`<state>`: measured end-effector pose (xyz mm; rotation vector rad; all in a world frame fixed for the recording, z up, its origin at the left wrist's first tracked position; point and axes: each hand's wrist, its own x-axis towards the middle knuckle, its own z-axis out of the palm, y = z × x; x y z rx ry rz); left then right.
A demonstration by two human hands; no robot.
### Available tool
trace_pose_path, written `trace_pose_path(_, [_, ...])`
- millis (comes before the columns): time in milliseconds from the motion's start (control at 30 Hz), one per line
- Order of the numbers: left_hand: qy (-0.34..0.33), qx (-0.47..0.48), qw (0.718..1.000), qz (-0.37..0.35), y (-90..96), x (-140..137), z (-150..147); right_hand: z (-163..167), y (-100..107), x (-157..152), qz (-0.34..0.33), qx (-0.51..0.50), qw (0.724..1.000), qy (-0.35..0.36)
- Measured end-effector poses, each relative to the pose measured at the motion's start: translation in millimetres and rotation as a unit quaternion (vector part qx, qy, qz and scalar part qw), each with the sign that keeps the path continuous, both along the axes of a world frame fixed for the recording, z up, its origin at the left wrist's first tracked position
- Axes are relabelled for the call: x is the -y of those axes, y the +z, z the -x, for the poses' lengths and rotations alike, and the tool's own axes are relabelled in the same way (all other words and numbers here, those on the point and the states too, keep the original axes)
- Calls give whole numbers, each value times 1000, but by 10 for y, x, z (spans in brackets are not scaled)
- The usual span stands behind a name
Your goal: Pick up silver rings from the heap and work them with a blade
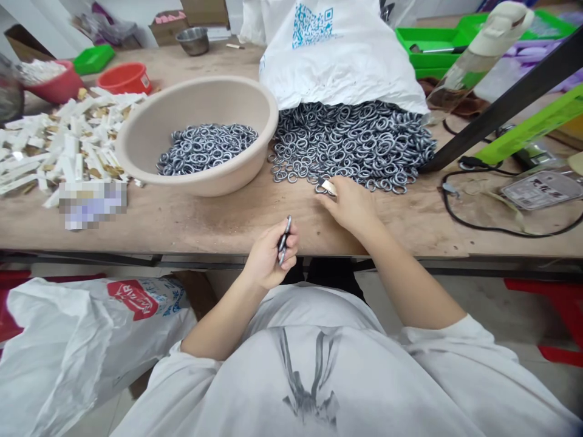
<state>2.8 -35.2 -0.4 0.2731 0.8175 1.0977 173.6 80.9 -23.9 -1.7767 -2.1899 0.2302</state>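
My left hand (266,255) was clamped on a few grey rings (284,240), at the near edge of the table (191,221). My right hand (353,203) was at the front fringe of the ring pile (355,142), thumb and forefinger close together; couldn't tell whether they had a ring pinched. Pale strip (330,188) with a dark end showed at those fingers, worn or held, unclear. My judgement: a light fingertip pinch on one loose fringe ring worked best; digging deeper risked dragging neighbours along. The left grip needed to be snug, so nothing slipped out. The pile lay at the mouth of a white sack (341,60). Just left of it, beige basin (200,185), more rings (209,145) inside. Farther left, heaped white pieces (75,136) and a red tub (122,80). Right side: tilted bottle (483,51), black cable (483,229).
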Motion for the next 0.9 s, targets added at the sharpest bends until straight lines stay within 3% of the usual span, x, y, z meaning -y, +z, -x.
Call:
trace_pose_path(100, [17,16,1000,15,-12,-57,63,89,14,-132,23,74,997,11])
trace_pose_path(200, [46,16,998,34,-15,-95,108,103,23,-196,23,64,998,11])
trace_pose_path(267, [58,10,997,46,-21,-118,119,63,34,-171,-6,-6,1000,6])
trace_pose_path(333, [61,5,997,45,-35,-140,103,25,43,-69,-19,-150,988,26])
trace_pose_path(400, [43,0,998,38,-58,-156,56,25,40,104,27,-340,936,83])
trace_pose_path(467, [-6,3,1000,29,-82,-159,-4,67,17,309,116,-496,848,148])
trace_pose_path(533, [-60,14,998,19,-95,-151,-50,124,-20,485,168,-567,787,176])
trace_pose_path(567, [-76,20,997,13,-96,-143,-60,144,-40,548,169,-579,777,181])
trace_pose_path(767, [-126,5,992,-26,-46,-72,-12,105,-55,616,61,-521,826,207])
trace_pose_path(900, [-95,-47,992,-71,-68,-30,-50,97,42,644,29,-493,836,240])
